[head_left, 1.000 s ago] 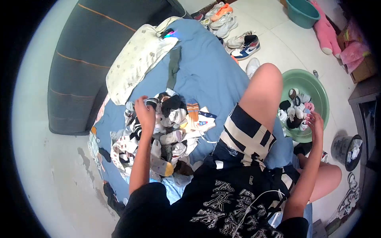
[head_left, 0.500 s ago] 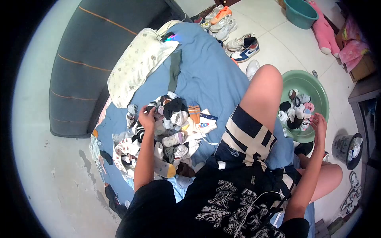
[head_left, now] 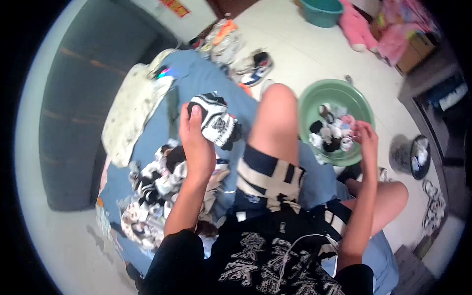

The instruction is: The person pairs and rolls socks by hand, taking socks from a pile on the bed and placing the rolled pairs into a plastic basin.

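A black-and-white patterned sock is in my left hand, its fingers closed around one end with the thumb on top. It hangs in the air above the bed, beside my raised knee. A mixed heap of socks lies on the blue bed sheet below my left forearm. My right hand hovers at the right side of the green basin, fingers loosely bent and apart, with nothing visible in them. Inside the basin sits a cluster of rolled socks, white, black, grey and pink.
A pillow and a dark sock lie on the bed. Several shoes stand on the tiled floor beyond. A teal basin, a pink plush toy and a bin are farther out.
My left hand has risen from the heap and moved right with the black-and-white sock in it. My right hand stays by the green basin. The view has turned toward the right.
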Tool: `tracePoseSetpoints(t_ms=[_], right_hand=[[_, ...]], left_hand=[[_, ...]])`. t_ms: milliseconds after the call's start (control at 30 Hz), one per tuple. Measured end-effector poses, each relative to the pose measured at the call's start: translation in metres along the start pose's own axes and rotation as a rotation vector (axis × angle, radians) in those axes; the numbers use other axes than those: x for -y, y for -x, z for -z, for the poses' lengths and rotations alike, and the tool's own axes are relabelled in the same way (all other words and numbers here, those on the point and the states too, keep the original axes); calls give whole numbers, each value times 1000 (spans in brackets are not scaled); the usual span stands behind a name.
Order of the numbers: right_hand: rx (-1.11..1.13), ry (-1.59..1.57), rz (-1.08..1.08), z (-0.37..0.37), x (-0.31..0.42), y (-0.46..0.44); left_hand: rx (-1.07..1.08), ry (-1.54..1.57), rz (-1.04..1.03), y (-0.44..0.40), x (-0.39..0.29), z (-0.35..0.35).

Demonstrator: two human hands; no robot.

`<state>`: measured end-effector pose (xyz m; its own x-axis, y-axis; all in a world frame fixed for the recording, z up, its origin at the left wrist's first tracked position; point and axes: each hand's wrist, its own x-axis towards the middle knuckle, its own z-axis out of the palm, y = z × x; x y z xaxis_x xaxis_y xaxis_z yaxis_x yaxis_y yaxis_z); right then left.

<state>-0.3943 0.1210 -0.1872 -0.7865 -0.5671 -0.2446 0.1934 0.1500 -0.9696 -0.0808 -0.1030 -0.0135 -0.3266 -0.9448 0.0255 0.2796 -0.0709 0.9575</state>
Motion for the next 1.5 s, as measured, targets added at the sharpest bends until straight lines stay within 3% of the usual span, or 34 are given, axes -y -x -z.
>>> tracePoseSetpoints(t_ms=[200, 300, 333, 633, 700, 767, 800, 833, 900, 1033, 1067, 1133, 1200, 1333, 1433, 1500], right_hand=[[81, -98, 205, -9, 50, 36], [133, -223, 239, -4, 64, 41], [121, -272, 233, -2, 64, 40], [-67, -383, 160, 10, 62, 20], [-119, -536, 99, 12, 61, 14], [-165, -570, 97, 13, 60, 8], [-190, -548, 106, 14, 59, 5], [-214, -526, 116, 15, 58, 3], [-260, -496, 89, 13, 59, 1], [-304, -362, 169, 7, 53, -7], [-301, -364, 166, 6, 51, -9], [-374, -168, 352, 5, 49, -9], [-341, -196, 349, 7, 48, -9], [-266, -266, 298, 16, 40, -4], [-190, -324, 192, 16, 38, 1], [-229, -474, 188, 8, 34, -1]], left_hand=[[268, 332, 257, 2, 67, -127], [417, 315, 328, 4, 105, -189], [516, 513, 403, -2, 135, -203], [839, 326, 574, -6, 207, -256], [849, 301, 580, -16, 214, -263], [828, 42, 306, -24, 221, -268], [692, 23, 274, -20, 212, -269], [690, 23, 283, -21, 215, -266], [676, -33, -100, -25, 222, -257], [1003, -234, -247, -30, 225, -251], [954, -165, -35, -19, 226, -252], [923, -155, 17, -10, 227, -253], [821, -181, 98, -8, 230, -252], [826, -248, -53, -7, 232, -251], [764, -497, -146, -13, 232, -247], [696, -160, 336, -23, 240, -249]])
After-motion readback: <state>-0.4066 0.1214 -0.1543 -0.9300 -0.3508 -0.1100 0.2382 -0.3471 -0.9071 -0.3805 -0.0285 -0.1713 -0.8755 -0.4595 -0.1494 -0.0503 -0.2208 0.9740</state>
